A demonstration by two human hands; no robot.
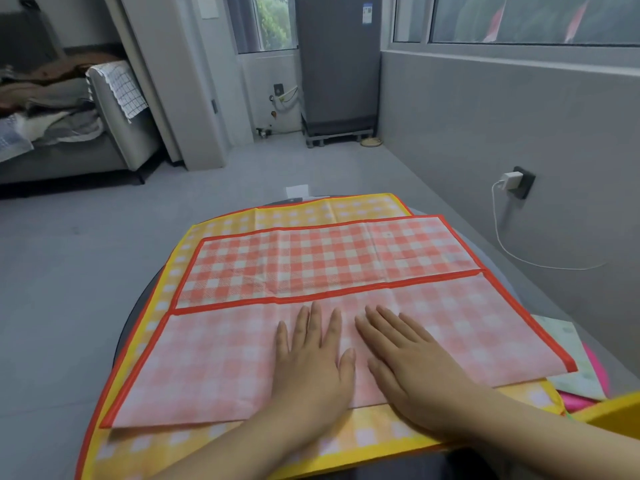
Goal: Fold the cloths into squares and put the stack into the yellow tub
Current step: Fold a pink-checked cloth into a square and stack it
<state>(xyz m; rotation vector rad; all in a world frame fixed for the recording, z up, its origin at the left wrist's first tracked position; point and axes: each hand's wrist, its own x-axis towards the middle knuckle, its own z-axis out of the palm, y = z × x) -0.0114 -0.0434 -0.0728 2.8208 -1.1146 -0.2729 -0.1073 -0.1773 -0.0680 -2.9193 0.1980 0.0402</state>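
A red checked cloth lay spread on a dark round desk, resting on top of a larger yellow checked cloth whose orange-edged border showed all round it. The near half of the red cloth had been folded over towards the far side, so that its paler underside faced up and its red hem ran in a line across the middle, while the brighter far half lay flat beyond that hem. Both hands rested on the pale folded half, side by side near its centre and almost touching. The left hand lay palm down with its fingers straight and slightly spread, pressing on the cloth and gripping nothing. The right hand lay the same way, flat and released, its fingers pointing away and a little to the left. At the right edge of the desk a pale green cloth and a pink cloth showed partly from under the red one, and just beside them the corner of the yellow tub came into view at the lower right. Beyond the desk were a grey floor, a sofa heaped with clothes on the left, a grey fridge at the back, and a white charger plugged into the wall on the right.
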